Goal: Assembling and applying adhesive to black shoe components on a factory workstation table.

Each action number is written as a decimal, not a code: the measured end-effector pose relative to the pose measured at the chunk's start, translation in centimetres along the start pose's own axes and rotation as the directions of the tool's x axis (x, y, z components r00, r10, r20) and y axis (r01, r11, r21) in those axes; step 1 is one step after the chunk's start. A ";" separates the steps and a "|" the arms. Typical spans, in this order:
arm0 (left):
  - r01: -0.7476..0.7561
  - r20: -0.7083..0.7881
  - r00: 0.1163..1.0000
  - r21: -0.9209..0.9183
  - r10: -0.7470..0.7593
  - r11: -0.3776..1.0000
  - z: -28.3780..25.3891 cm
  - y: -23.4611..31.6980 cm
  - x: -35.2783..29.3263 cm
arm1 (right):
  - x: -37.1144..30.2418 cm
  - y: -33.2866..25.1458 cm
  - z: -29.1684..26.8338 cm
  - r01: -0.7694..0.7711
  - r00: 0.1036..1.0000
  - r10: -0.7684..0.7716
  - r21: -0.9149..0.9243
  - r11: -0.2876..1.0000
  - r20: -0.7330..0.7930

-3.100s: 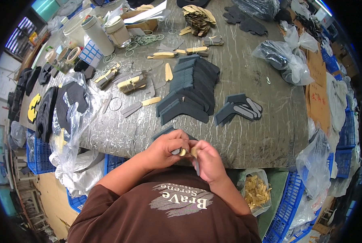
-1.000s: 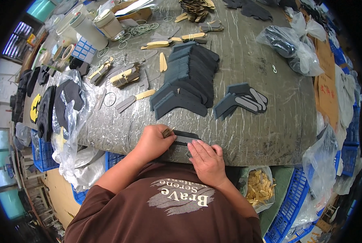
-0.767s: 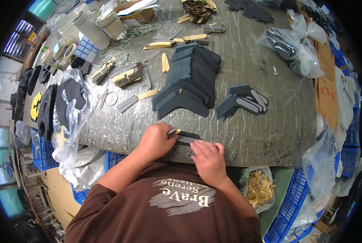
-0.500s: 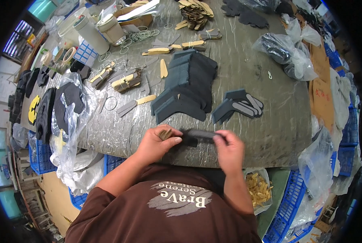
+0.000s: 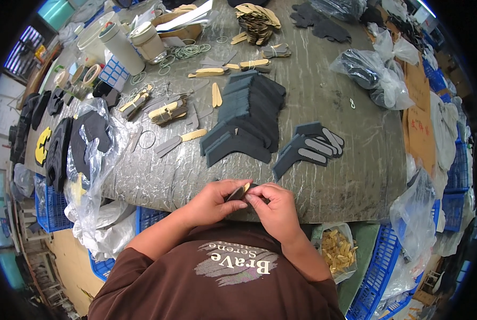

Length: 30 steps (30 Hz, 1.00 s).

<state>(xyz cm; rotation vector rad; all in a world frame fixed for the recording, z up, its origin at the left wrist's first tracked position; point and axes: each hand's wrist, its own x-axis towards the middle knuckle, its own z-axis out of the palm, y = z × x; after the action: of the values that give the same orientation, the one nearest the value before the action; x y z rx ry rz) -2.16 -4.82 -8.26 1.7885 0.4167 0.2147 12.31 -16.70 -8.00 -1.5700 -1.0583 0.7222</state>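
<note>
Both hands have drawn together at the table (image 5: 324, 197) edge; half a second back they were apart. Left hand (image 5: 212, 201) and right hand (image 5: 275, 207) pinch one dark strip (image 5: 235, 193) with a tan tip. Looks light, thin, bendy; best held by its edges.

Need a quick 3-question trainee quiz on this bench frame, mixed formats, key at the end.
1. True or false: both hands, left hand and right hand, pinch one small dark grey piece with a tan strip at the table's near edge.
2. The fanned stack of dark grey angled foam pieces lies: A) beyond the hands, B) in the blue plastic crate, C) under the white plastic tubs.
3. Fill in: the clear bag of small tan pieces hangs to the person's ____ side.

Key: 1 true; 2 A; 3 right.
</note>
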 end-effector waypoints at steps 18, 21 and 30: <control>0.348 0.268 0.937 -0.717 -0.223 0.604 0.5 -0.2 -1.4 | -0.5 1.2 0.0 -0.429 0.903 0.291 0.654 0.624 0.315; 0.291 0.226 0.954 -0.852 -0.196 0.436 1.1 -0.4 -1.3 | -0.4 0.9 0.1 -0.449 0.891 0.283 0.776 0.444 0.354; -0.307 -0.038 0.949 0.125 0.314 0.943 -0.5 0.1 0.4 | -1.5 2.7 1.7 -0.438 0.898 0.255 0.767 0.469 0.358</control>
<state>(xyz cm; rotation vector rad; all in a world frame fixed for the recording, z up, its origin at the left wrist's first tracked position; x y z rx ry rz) -1.90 -4.24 -8.05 1.9642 0.1871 0.4726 10.91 -17.41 -11.17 -0.8382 -0.3432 1.4467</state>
